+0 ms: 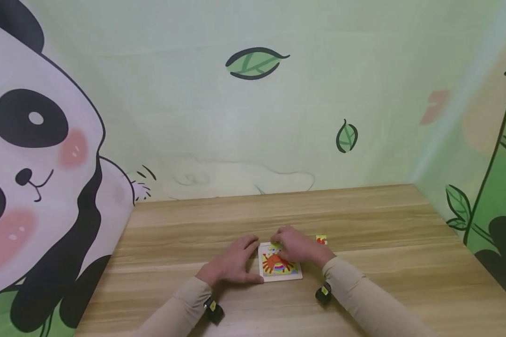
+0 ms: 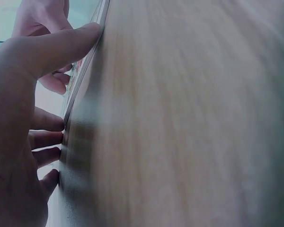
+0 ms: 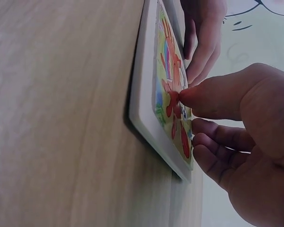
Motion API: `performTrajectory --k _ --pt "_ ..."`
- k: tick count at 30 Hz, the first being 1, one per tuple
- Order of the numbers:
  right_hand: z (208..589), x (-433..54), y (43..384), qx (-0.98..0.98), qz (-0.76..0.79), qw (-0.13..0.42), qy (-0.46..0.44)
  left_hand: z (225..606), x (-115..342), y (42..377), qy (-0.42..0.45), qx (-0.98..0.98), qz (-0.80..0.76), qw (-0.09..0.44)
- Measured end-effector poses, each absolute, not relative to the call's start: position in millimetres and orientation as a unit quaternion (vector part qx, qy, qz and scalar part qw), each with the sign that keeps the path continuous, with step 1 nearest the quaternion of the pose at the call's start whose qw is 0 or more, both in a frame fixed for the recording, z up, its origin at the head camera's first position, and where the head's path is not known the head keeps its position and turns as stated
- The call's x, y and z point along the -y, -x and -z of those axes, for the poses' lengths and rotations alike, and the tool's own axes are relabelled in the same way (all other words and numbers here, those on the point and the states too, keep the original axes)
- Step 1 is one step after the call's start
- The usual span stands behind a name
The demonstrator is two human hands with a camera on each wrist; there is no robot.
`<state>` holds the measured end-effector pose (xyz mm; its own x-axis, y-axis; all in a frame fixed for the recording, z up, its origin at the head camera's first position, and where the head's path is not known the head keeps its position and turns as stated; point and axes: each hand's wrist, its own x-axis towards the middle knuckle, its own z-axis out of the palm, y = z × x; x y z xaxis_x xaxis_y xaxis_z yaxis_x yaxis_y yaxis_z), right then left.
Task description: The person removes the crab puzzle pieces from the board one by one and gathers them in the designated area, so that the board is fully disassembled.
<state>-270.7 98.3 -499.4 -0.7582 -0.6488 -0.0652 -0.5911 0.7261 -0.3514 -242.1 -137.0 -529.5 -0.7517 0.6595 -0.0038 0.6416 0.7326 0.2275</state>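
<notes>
1. Two bare hands work at one square board (image 1: 281,279), which lies flat on the desk (image 1: 362,220) between them.
2. Its rim is pale and smooth, with straight sides and a slightly rounded corner in the right wrist view; whether it is wood or plastic I cannot tell.
3. Inside the rim sits a flat, printed crab picture (image 1: 274,266), orange-red on yellow and green, with a striped band.
4. Left hand (image 1: 234,262): grip wide, thumb at the near left corner, fingers spread toward the far left corner, touching along that edge.
5. Right hand (image 1: 297,245): grip narrow over the board's far part, thumb tip on the print, fingertips bent at the far edge; whether it pinches anything I cannot tell.
6. One small yellow-and-red tile (image 1: 321,239) lies on the desk just beyond the right wrist, apart from the board.
7. The desk has long, streaky wood grain; its far edge, along the smooth printed wall (image 1: 185,93), is well apart from the board.
8. Room stretches left and right of the forearms. Near the board's close edge, beige, creased sleeves (image 1: 185,299) and small black cameras (image 1: 214,311) flank the space.
</notes>
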Motion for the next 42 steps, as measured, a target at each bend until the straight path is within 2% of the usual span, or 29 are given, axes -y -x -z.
performTrajectory --k 31,42 --pt "504.8 -96.9 267.2 -0.928 0.197 0.099 0.299 535.7 138.6 243.9 -0.355 -0.928 -0.108 0.029" --pt "506.0 -99.1 266.9 -0.926 0.214 0.084 0.3 536.0 138.3 243.7 -0.352 -0.93 -0.104 0.032"
